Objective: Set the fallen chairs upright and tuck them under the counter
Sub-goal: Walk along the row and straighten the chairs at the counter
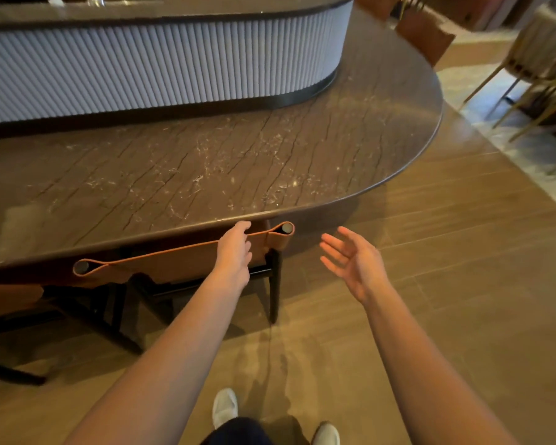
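Observation:
An upright chair (pixel 174 264) with an orange leather backrest and dark legs stands tucked under the edge of the dark stone counter (pixel 206 162). My left hand (pixel 235 252) rests on the top edge of the backrest near its right post, fingers fairly straight. To the right of the chair, my right hand (pixel 353 261) hovers in the air with fingers spread, touching nothing. A second orange chair (pixel 10 300) shows partly at the left edge under the counter.
A ribbed white bar front (pixel 161 62) rises behind the counter. Wood-plank floor (pixel 446 268) stretches to the right of the counter's rounded end. Gold-legged chairs (pixel 540 75) stand at the far right and another brown chair (pixel 424 33) past the counter's end. My feet (pixel 225 406) are below.

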